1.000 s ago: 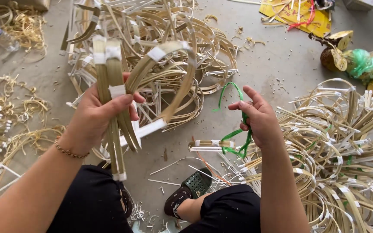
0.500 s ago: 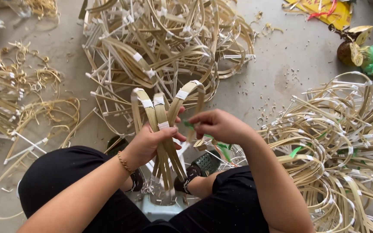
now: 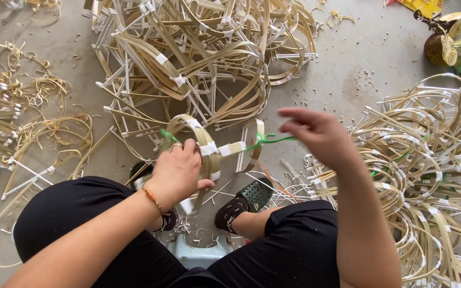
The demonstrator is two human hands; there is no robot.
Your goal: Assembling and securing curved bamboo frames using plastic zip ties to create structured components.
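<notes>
The bundle (image 3: 204, 152) of bent bamboo strips, gripped in the left hand (image 3: 177, 173) above the floor (image 3: 337, 69), now has green string (image 3: 268, 140) around it, pulled taut by the pinching right hand (image 3: 316, 133), so tying has begun.

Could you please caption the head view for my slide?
Left hand grips a bamboo strip bundle; right hand pulls a green string.

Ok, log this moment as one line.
left hand: grips bent bamboo strip bundle | right hand: pulls green string taut | floor: strip piles
</notes>
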